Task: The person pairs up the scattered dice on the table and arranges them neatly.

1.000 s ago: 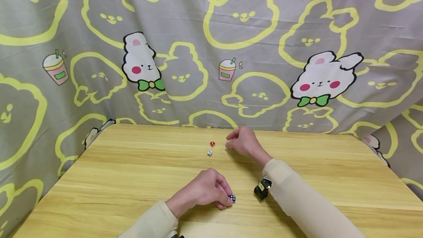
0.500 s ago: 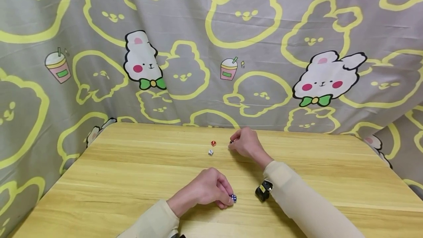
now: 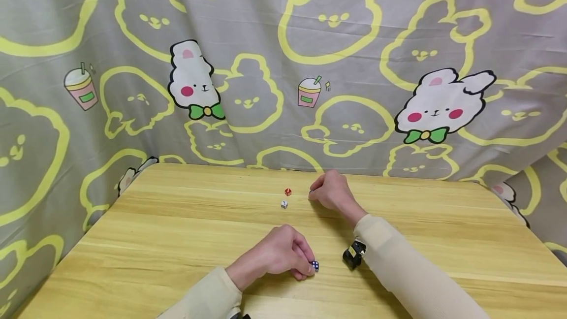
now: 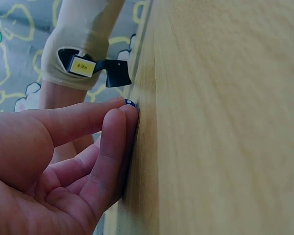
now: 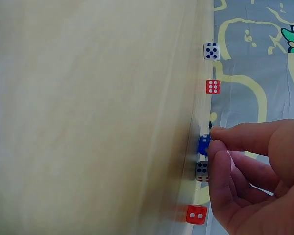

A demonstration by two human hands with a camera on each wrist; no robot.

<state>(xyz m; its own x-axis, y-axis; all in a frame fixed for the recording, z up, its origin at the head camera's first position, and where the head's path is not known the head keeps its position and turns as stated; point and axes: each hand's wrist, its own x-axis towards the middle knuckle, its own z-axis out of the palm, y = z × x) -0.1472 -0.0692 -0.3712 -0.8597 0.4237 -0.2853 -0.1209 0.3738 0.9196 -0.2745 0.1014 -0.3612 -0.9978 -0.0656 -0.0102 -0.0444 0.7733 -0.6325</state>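
My left hand (image 3: 283, 252) pinches a blue die (image 3: 315, 266) with white dots between thumb and fingertips, low at the front of the table; only its edge (image 4: 130, 103) shows in the left wrist view. At the back, my right hand (image 3: 333, 192) has thumb and index fingertips on another blue die (image 5: 204, 145), pinching it at the tabletop. Left of that hand, a red die (image 3: 288, 192) and a white die (image 3: 284, 204) rest on the wood. The right wrist view also shows a white die (image 5: 202, 171) and a red die (image 5: 196, 214) beside the fingers, hidden in the head view.
A wooden table (image 3: 177, 240) spans the view, backed by a grey curtain (image 3: 261, 23) with cartoon prints. A black camera mount (image 3: 353, 256) is strapped at the right sleeve.
The right fingertips have shifted slightly at the back; a small dark die showed between them half a second ago and is now mostly covered. My left hand keeps its pinch, and the head view drifts a little.
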